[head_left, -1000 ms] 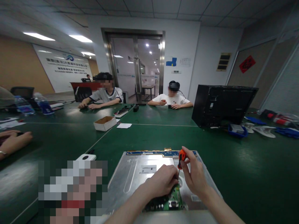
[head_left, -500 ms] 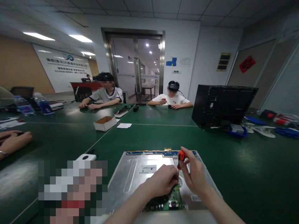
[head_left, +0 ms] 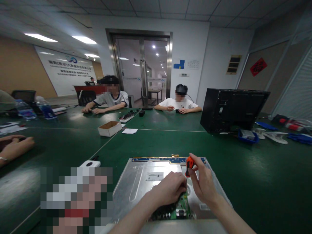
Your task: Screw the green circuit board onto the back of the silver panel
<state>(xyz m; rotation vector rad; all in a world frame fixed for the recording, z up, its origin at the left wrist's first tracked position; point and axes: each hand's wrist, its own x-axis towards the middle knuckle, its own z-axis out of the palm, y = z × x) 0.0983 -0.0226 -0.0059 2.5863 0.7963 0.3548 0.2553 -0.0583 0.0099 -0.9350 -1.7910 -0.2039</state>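
Note:
An orange and black screwdriver (head_left: 189, 166) stands nearly upright in my right hand (head_left: 203, 182), its handle between thumb and fingers. Its thin shaft points down to the fingertips of my left hand (head_left: 170, 188). Those fingertips are pressed together near the shaft's lower end, above a green circuit board (head_left: 182, 208); what they pinch, if anything, is hidden. The board lies on a silvery metal panel (head_left: 136, 185), which has a blue strip (head_left: 156, 160) along its far edge. My left hand and forearm cover part of the board.
A black monitor (head_left: 234, 110) stands at the back right beside a blue tray (head_left: 248, 140). An open box (head_left: 109, 129) and a white device (head_left: 90, 163) are to the left. Two people sit across the green table (head_left: 165, 143); another person's hands (head_left: 18, 148) are at far left.

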